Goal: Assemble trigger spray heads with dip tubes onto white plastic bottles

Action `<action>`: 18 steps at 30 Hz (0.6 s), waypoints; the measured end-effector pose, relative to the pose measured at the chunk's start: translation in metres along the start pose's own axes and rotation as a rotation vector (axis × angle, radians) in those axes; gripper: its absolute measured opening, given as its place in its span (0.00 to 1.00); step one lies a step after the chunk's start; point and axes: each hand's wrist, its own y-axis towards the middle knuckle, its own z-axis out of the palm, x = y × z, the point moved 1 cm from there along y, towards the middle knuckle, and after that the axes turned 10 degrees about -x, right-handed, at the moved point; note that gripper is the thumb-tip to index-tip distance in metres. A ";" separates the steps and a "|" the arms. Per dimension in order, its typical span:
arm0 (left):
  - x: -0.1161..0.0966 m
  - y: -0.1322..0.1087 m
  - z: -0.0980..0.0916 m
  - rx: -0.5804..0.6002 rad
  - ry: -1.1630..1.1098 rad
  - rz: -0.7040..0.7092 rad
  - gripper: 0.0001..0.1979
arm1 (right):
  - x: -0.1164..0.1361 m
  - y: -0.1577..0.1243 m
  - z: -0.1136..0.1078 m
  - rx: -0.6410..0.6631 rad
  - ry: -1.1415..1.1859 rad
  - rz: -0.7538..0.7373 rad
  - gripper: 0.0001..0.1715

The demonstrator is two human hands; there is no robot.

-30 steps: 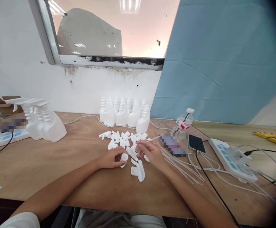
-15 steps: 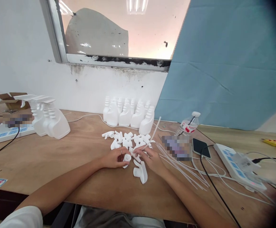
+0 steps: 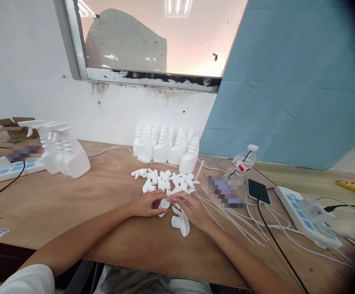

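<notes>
My left hand (image 3: pixel 149 203) is closed round a white spray head (image 3: pixel 164 205), its round collar facing up towards me. Between the fingers of my right hand (image 3: pixel 192 207) is a thin white tube (image 3: pixel 198 174), slanting up and to the right. Its lower end meets the collar of the spray head; whether it sits inside, I cannot tell. Just below my right hand another spray head (image 3: pixel 182 222) lies on the table. Several more loose spray heads (image 3: pixel 165 181) are heaped beyond my hands.
White bottles without heads (image 3: pixel 163 149) stand by the wall; bottles with heads (image 3: pixel 70 155) stand at the left. Loose tubes (image 3: pixel 235 216) lie right of my hand. Farther right are a water bottle (image 3: pixel 244 162), a phone (image 3: pixel 258 191) and a power strip (image 3: pixel 306 216) with cables.
My right hand has moved slightly left, bringing the lower end of the tube to the spray head. The tube now leans lower. My left hand has stayed in place.
</notes>
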 end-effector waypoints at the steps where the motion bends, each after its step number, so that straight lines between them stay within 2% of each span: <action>1: 0.000 0.000 0.000 0.000 -0.001 0.000 0.20 | 0.000 0.000 0.000 -0.002 -0.007 -0.005 0.13; 9: -0.005 0.000 0.000 -0.004 -0.014 0.044 0.19 | 0.002 0.003 0.003 0.016 -0.060 -0.034 0.13; 13: -0.003 0.001 0.002 -0.017 -0.069 0.032 0.20 | -0.002 0.004 0.011 -0.013 -0.099 -0.098 0.11; 18: 0.000 0.001 0.003 -0.023 -0.100 0.005 0.22 | -0.007 0.003 0.017 -0.023 -0.132 -0.052 0.13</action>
